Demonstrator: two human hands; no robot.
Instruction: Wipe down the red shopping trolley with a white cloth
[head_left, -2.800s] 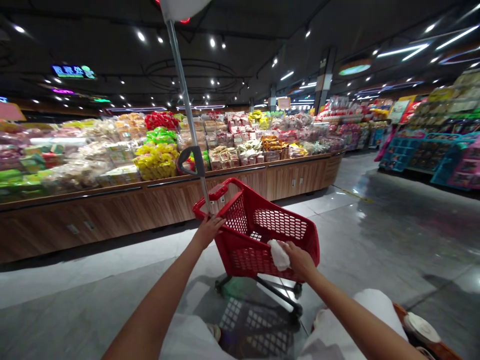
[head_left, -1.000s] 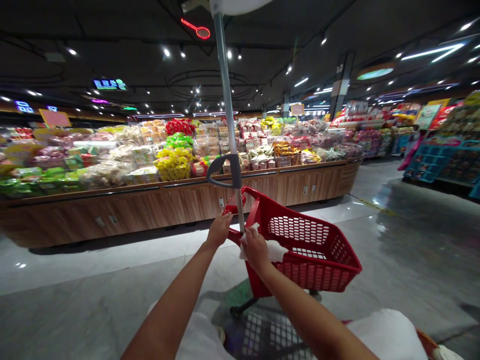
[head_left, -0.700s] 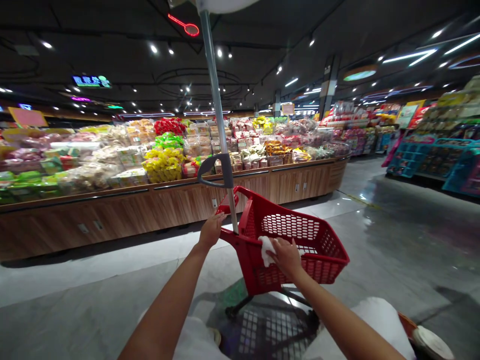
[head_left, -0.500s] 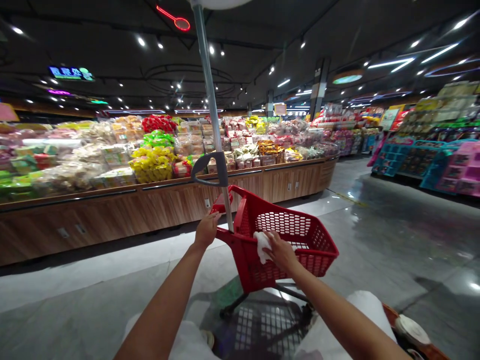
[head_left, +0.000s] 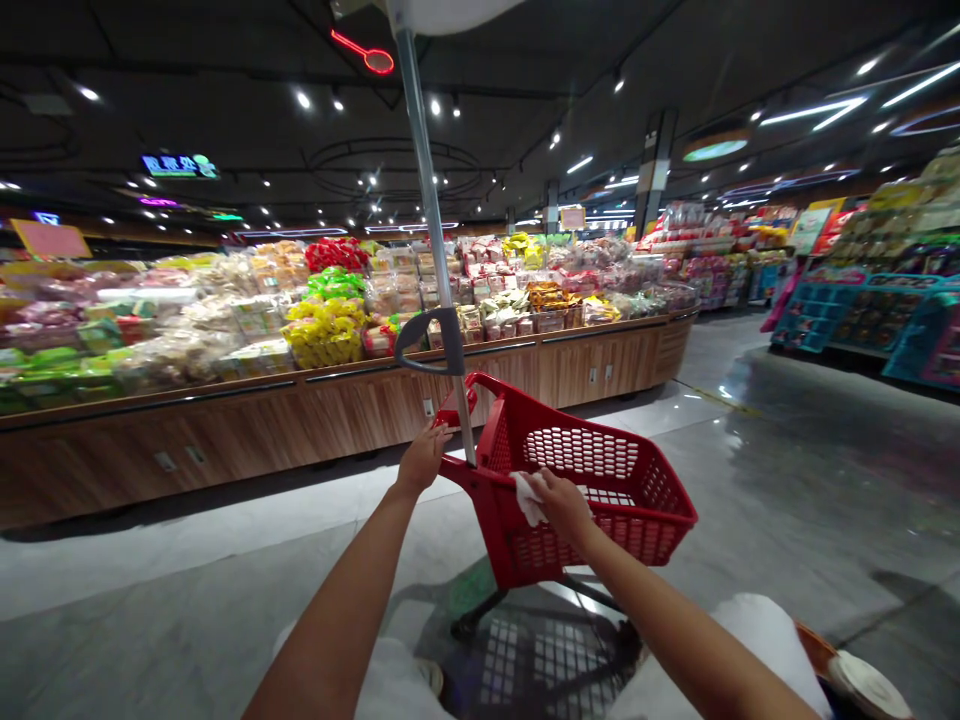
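A red plastic shopping cart (head_left: pixel 491 520) with perforated basket sides stands before me on dark legs. My left hand (head_left: pixel 421 458) is closed around the near end of its red handle (head_left: pixel 454 408). A crumpled white cloth (head_left: pixel 529 500) is pinched in my right hand (head_left: pixel 564 505) and rests against the near upper rim of the basket. Between the handle and the basket rises a metal pole (head_left: pixel 427 190), carrying a grey loop grip (head_left: pixel 453 342). Part of the cloth is hidden by my fingers.
Behind the cart runs a long wood-panelled display counter (head_left: pixel 352 405) heaped with bagged goods. Blue display racks (head_left: pixel 862 315) stand at the right. An orange-rimmed container with a pale round item (head_left: pixel 870 685) is beside my right leg.
The view has turned slightly left, so everything sits further right. My right hand and the cloth have slid a little along the rim toward the handle. My left hand keeps its hold.
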